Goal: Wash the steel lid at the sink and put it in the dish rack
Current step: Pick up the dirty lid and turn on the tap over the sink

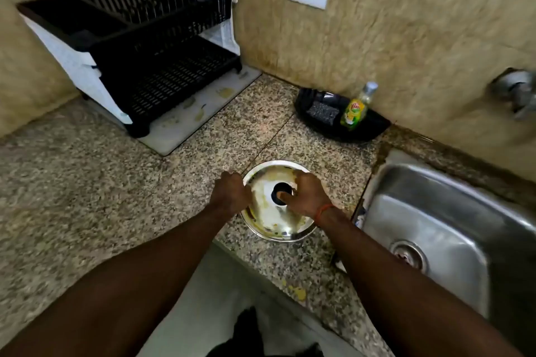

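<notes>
Speckled granite countertop is filling the view, with the steel sink sitting at the right and the black dish rack standing at the back left. Between them the stained steel lid is lying flat on the counter. The left hand is curling onto its left rim, while the right hand is closing around its black knob.

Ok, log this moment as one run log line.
stage: pickup | steel lid: dirty, on counter | left hand: at rim | right hand: on knob | sink: empty
</notes>
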